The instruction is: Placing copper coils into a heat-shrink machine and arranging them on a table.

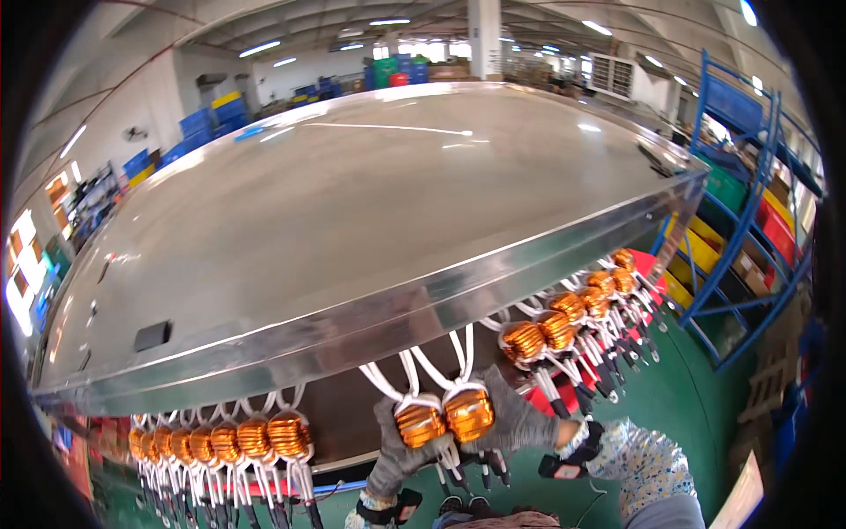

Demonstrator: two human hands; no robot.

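Left copper coil (418, 427) and right copper coil (471, 415) hang side by side between the grey-gloved hands. The left hand (394, 448) curls closed around the left coil, the right hand (522, 414) around the right, fingers partly hidden; a metal-edged table (352, 229) spreads beyond both hands.

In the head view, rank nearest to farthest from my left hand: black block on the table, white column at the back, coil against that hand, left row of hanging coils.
1. Coil: against your left hand.
2. Left row of hanging coils: to the hand's left.
3. Black block: farther left, on the table.
4. White column: far background, beyond the table.
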